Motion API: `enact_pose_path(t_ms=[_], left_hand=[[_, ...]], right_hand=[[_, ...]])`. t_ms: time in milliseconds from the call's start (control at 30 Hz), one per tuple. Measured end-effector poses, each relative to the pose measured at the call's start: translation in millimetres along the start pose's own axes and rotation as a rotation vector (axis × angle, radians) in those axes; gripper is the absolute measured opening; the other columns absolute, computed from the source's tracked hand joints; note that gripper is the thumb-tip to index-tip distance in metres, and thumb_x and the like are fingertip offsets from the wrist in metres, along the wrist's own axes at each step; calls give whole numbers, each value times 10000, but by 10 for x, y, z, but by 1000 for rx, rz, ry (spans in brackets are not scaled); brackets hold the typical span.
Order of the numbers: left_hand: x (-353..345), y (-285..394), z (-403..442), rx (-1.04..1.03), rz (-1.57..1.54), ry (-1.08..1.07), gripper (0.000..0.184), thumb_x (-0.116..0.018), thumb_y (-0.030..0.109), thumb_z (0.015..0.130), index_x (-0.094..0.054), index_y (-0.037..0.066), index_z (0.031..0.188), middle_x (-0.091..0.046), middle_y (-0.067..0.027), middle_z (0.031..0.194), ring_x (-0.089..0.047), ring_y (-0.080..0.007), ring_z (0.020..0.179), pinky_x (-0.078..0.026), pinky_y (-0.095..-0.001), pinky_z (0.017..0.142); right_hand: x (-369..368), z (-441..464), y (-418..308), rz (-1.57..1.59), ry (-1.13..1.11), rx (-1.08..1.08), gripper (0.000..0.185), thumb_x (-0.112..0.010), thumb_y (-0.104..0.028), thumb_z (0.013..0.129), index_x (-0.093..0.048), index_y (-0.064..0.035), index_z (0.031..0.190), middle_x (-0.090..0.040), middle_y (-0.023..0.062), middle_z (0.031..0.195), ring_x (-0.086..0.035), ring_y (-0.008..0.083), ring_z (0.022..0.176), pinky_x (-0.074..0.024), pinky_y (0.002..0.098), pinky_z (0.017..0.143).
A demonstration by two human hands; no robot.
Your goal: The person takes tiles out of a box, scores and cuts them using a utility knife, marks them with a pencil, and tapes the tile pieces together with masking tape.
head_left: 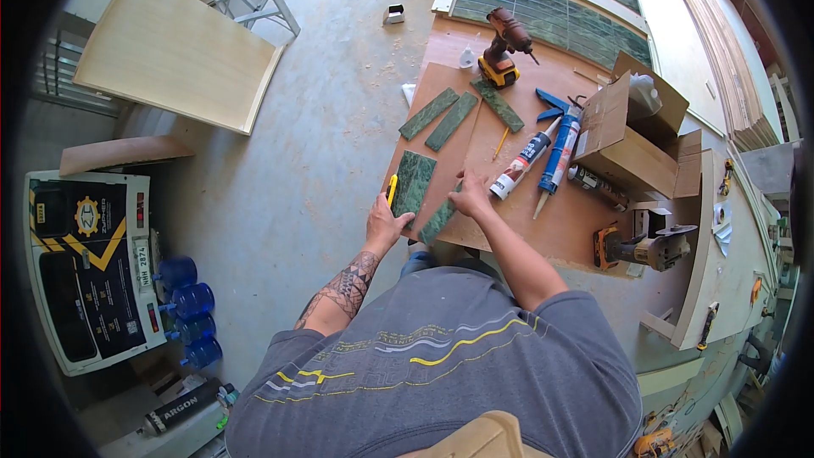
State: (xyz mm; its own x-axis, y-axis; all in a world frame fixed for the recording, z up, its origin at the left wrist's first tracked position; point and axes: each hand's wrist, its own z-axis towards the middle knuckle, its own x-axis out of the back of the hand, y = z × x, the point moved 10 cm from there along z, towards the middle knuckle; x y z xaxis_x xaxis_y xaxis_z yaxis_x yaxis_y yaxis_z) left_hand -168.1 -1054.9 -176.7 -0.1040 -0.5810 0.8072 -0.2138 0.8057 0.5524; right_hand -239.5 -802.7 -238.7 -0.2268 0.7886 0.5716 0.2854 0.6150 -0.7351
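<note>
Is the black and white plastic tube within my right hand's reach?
Likely yes: nothing shows between the right hand and the tube, though the fingers are at a narrow green marbled tile.

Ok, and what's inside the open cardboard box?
Near the top of the cardboard box, a whitish, translucent plastic bundle shows; I can't tell what it is. Anything deeper down is hidden by the box's sides.
</note>
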Motion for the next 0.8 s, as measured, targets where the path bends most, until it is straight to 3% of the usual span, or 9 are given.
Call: enact_pose_path(t_ms=[167,333,400,500,567,633,667,700,800], left_hand=[[-275,102,109,23,-85,-41,754,-894,281,799,-481,-35,1346,-632,-260,1251,-610,-440,1202,-509,-495,1020],[-315,444,129,-270,-133,37,692,-864,210,804,-544,-14,1375,-682,-213,1067,-678,-377,1023,-544,-466,913],[-384,352,147,-103,-197,-189,575,-833,198,840,-605,-4,1328,-670,-143,896,-676,-286,815,-557,-410,780],[-88,222,129,-112,-353,3,490,-804,212,885,-638,-4,1293,-633,-99,795,-633,-231,703,-539,-376,693],[33,67,86,-31,-365,-2,526,-781,277,932,-612,-7,1340,-665,-124,922,-630,-221,774,-540,-388,754],[152,-73,65,-13,-319,25,570,-739,277,967,-552,-9,1423,-677,-168,1005,-660,-303,861,-552,-426,826],[41,-251,139,-258,-176,167,644,-697,246,982,-457,-33,1511,-631,-253,1169,-636,-407,1028,-525,-482,946],[24,-286,165,-281,-192,156,644,-697,246,982,-457,-33,1511,-631,-253,1169,-636,-407,1028,-525,-482,946],[-266,-278,358,-327,-130,-104,801,-715,196,930,-336,-82,1578,-515,-333,1282,-533,-483,1144,-453,-524,1043]], right_hand=[[350,-194,-410,-236,169,263,344,-644,28,817,-589,-30,1151,-517,310,1203,-571,498,1114,-507,510,987],[332,-315,-627,-326,319,238,576,-795,-191,818,-586,-50,1336,-417,322,1464,-396,520,1379,-353,569,1173],[169,-382,-664,-312,293,278,595,-798,-203,822,-579,-49,1353,-404,322,1484,-379,525,1399,-338,572,1187],[-48,-454,-709,-313,247,345,675,-807,-245,831,-542,-45,1419,-380,321,1522,-349,527,1434,-310,582,1209],[-179,-477,-788,-324,242,355,738,-814,-275,836,-511,-42,1467,-368,321,1540,-336,522,1449,-297,587,1216],[-283,-464,-818,-363,202,262,868,-820,-350,847,-422,-27,1548,-338,323,1579,-319,511,1470,-262,588,1235],[-369,-424,-808,-405,188,221,1005,-834,-440,827,-339,-2,1585,-303,309,1609,-318,489,1479,-249,586,1238],[-359,-427,-865,-416,211,206,1005,-834,-440,827,-339,-2,1585,-303,309,1609,-318,489,1479,-249,586,1238],[-388,-400,-923,-513,220,16,1153,-873,-490,746,-279,25,1590,-355,274,1537,-371,458,1423,-320,589,1186]])
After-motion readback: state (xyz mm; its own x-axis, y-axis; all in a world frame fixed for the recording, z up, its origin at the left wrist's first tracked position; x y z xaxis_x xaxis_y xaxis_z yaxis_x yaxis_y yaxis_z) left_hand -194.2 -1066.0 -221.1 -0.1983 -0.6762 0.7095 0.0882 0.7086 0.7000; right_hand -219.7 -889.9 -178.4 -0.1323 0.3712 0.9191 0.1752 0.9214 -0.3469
